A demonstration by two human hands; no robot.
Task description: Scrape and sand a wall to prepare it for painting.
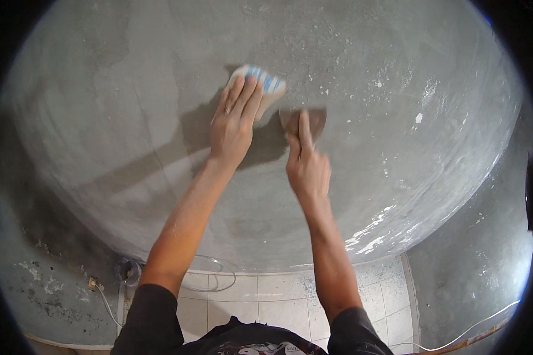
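Observation:
Both my arms reach up to a grey plastered wall (219, 53). Under the fingers of my left hand (234, 121) is a white cloth with blue stripes (272, 84), held against the wall. My right hand (309, 165) grips a putty knife (316, 121), one finger stretched along its broad blade. The blade's edge meets the wall just right of and below the cloth. Its handle is hidden in my palm. White specks and rough patches mark the wall around and right of the blade.
Pale floor tiles (278, 290) run along the wall's foot. A clear bucket-like container (127, 271) stands at lower left, near a loop of thin cable (228, 278). An outlet with a cord (93, 285) is on the left wall; another white cord (456, 343) trails at lower right.

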